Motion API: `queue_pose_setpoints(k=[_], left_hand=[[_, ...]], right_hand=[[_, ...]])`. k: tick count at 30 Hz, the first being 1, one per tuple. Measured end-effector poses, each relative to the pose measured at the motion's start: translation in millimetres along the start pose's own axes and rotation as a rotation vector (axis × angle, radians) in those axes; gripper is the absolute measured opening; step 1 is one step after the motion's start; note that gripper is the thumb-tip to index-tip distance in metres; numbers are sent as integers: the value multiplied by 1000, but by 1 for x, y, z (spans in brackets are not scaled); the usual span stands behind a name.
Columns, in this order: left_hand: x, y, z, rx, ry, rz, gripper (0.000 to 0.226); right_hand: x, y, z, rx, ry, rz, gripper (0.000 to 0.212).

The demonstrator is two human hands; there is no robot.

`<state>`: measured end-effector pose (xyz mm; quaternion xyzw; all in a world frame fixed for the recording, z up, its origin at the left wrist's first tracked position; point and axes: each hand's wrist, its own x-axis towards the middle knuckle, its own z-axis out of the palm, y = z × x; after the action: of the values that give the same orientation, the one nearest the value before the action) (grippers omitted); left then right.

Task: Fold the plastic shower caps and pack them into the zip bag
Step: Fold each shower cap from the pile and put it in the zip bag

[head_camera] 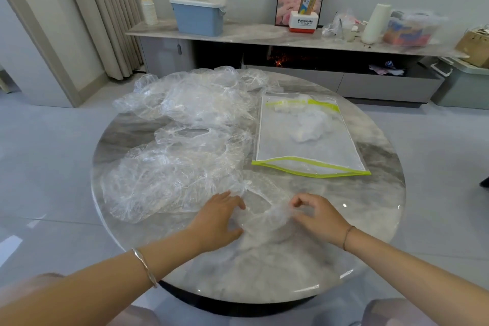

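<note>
Left hand [219,217] presses a shower cap [260,210] at near-centre counter [370,206], fingers loosely apart; right hand [317,216] fingers pinch its rim. Other caps [180,140] heaped left, zip bag [304,140] right.

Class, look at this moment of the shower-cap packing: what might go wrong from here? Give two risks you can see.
1. The shower cap under the left hand and pinched by the right hand touches the pile; lifting it may drag neighbours along.
2. The pile reaches the table at its left edge; a tug could slide caps off.
</note>
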<state>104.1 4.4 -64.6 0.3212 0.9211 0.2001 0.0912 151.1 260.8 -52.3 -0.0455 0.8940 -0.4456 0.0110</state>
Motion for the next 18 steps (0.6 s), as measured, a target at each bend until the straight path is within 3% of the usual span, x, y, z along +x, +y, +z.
queue_pose_setpoints(k=[2,4,6,9,13,17,18], left_hand=[[-2,5,-1,-126,-19,-26,42],[-1,13,-5,-346,-37,-114,29],[0,20,-10,-510,-32,-146,25],[1,25,-16,-600,-16,-187,37],[5,13,-11,-401,88,-341,30],[3,12,-13,9,122,-283,14],[2,12,-12,80,163,-244,21]], right_hand=[[5,-7,3,289,64,181,11],[9,-10,5,438,155,298,3],[13,-11,5,503,234,346,7],[17,-11,8,460,262,380,14],[22,-2,15,189,207,393,18],[23,1,16,-164,199,335,25],[22,-1,15,-243,212,286,27]])
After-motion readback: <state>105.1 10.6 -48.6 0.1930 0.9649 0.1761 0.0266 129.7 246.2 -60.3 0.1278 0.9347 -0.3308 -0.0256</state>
